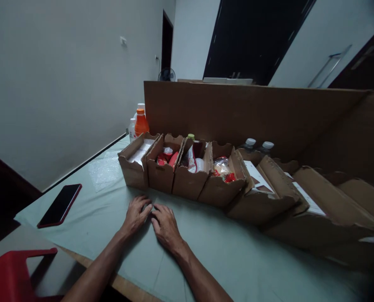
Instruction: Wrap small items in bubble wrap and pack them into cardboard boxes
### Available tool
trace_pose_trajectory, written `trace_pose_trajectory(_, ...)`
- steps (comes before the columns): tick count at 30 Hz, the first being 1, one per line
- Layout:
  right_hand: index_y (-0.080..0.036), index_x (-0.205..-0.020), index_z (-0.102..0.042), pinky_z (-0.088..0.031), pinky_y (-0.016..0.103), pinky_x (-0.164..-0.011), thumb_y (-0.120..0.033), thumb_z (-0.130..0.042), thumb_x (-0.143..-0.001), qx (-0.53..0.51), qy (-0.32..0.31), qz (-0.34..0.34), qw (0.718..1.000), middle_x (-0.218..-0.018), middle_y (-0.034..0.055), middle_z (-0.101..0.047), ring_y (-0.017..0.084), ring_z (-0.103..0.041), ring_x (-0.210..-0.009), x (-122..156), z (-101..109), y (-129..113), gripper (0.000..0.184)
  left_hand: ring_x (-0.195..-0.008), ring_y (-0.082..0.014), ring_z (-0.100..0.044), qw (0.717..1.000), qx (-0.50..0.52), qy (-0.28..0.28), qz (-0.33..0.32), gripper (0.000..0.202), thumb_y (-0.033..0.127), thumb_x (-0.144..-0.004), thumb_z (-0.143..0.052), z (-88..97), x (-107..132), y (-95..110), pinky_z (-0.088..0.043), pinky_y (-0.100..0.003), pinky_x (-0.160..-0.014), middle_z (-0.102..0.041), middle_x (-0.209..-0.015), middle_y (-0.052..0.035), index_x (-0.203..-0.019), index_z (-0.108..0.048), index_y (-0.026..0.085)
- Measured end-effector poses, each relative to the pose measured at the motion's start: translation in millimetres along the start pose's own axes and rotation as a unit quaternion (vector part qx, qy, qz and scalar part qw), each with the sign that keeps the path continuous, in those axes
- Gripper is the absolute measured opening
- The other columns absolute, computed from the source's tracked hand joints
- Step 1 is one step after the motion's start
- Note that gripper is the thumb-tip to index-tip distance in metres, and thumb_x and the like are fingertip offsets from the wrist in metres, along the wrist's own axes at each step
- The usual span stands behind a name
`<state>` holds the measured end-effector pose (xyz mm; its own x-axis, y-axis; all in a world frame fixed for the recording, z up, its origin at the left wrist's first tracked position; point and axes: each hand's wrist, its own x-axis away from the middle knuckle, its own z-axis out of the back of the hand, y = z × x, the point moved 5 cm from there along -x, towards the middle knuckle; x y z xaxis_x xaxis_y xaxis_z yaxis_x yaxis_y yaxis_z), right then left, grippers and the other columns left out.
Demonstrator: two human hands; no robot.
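Note:
My left hand [135,216] and my right hand [165,224] lie side by side, palms down, on the pale green table cover [237,251], fingertips almost touching. The fingers are stretched out flat and hold nothing. Just beyond them runs a row of open cardboard trays [161,174]. One tray holds white sheets [142,152], another red packets [167,158], another white and red wrappers [194,161], and another clear bags with red items [223,168].
A dark phone in a red case [60,205] lies at the table's left. An orange bottle [141,122] and clear bottles stand behind the trays. A tall cardboard wall [252,113] backs the row. More cardboard trays [300,201] stretch right. A red chair [13,274] is at the lower left.

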<state>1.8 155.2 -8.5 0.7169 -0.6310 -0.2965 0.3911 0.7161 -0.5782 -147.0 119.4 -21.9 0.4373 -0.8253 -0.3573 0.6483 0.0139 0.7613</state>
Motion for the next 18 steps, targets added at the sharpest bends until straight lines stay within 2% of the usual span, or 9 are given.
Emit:
trace_pose_trajectory(3, -0.022, -0.105, -0.072, -0.042, 0.045, -0.107, -0.013, -0.060, -0.089, -0.007, 0.001, 0.002, 1.000, -0.130, 0.0093, -0.067, 0.026, -0.057, -0.124, -1, 0, -1, 0.022, -0.115, -0.0318, -0.063, 1.000, -0.010, 0.024, 0.012, 0.032, 0.038, -0.084, -0.057, 6.6, -3, -4, -0.048, -0.053, -0.105, -0.071, -0.117, -0.0142, -0.102, -0.075, 0.019)
trace_pose_trajectory(5, -0.023, -0.104, -0.072, -0.042, 0.045, -0.107, -0.012, -0.060, -0.088, -0.010, 0.003, 0.004, 1.000, -0.129, 0.0087, -0.068, 0.025, -0.057, -0.124, -1, 1, -1, 0.022, -0.127, -0.0322, -0.056, 0.998, -0.020, 0.064, 0.019, 0.039, 0.035, -0.086, -0.055, 15.0, -6, -7, -0.043, -0.054, -0.112, -0.064, -0.131, -0.0154, -0.119, -0.069, 0.018)
trace_pose_trajectory(8, -0.023, -0.104, -0.072, -0.042, 0.045, -0.107, -0.011, -0.060, -0.088, -0.010, 0.006, 0.004, 1.000, -0.129, 0.0089, -0.068, 0.025, -0.057, -0.124, -1, 1, -1, 0.024, -0.141, -0.0314, -0.044, 0.994, -0.027, 0.110, 0.011, 0.058, 0.031, -0.086, -0.058, 23.5, -10, -7, -0.033, -0.053, -0.120, -0.051, -0.148, -0.0162, -0.142, -0.051, 0.017)
trace_pose_trajectory(10, -0.023, -0.105, -0.072, -0.042, 0.045, -0.107, -0.011, -0.059, -0.088, -0.007, 0.006, 0.004, 1.000, -0.129, 0.0090, -0.068, 0.025, -0.057, -0.124, -1, 2, -2, 0.025, -0.145, -0.0307, -0.040, 0.996, -0.017, 0.089, -0.005, 0.068, 0.028, -0.085, -0.059, 20.4, -13, -5, -0.030, -0.052, -0.122, -0.046, -0.154, -0.0160, -0.149, -0.042, 0.017)
trace_pose_trajectory(14, -0.021, -0.106, -0.072, -0.041, 0.047, -0.107, -0.011, -0.058, -0.089, 0.000, 0.001, 0.011, 1.000, -0.130, 0.0107, -0.067, 0.027, -0.056, -0.124, -2, 0, -1, 0.024, -0.152, -0.0325, -0.027, 1.000, -0.005, 0.004, -0.026, 0.079, 0.028, -0.080, -0.060, 6.9, -19, -3, -0.025, -0.054, -0.123, -0.031, -0.163, -0.0179, -0.154, -0.034, 0.015)
trace_pose_trajectory(18, -0.021, -0.108, -0.072, -0.041, 0.048, -0.106, -0.010, -0.058, -0.089, 0.001, -0.004, 0.020, 1.000, -0.130, 0.0110, -0.066, 0.027, -0.056, -0.124, -4, -4, 0, 0.026, -0.151, -0.0345, -0.029, 0.998, -0.033, -0.031, -0.038, 0.081, 0.032, -0.079, -0.060, 2.3, -22, -4, -0.027, -0.054, -0.122, -0.031, -0.162, -0.0218, -0.153, -0.035, 0.010)
